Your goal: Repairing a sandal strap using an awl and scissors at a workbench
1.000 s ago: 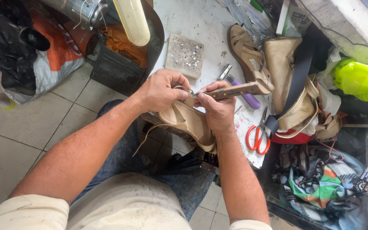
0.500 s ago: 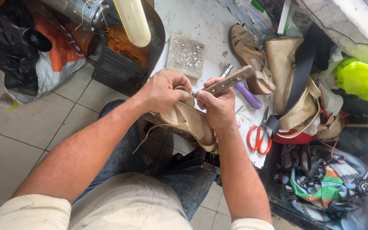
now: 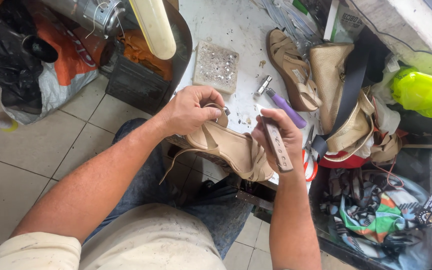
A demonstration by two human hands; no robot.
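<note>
Head view: left hand pinches the heel strap of a beige sandal held over the lap, off the table's near edge. Right hand wraps a flat wooden-handled tool, just beside the sandal's toe end.

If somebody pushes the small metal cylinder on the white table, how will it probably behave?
The metal cylinder lies on its side on the white table, so it would probably roll. It looks smooth and shiny, perhaps slippery to pinch. Being small, it seems light.
</note>
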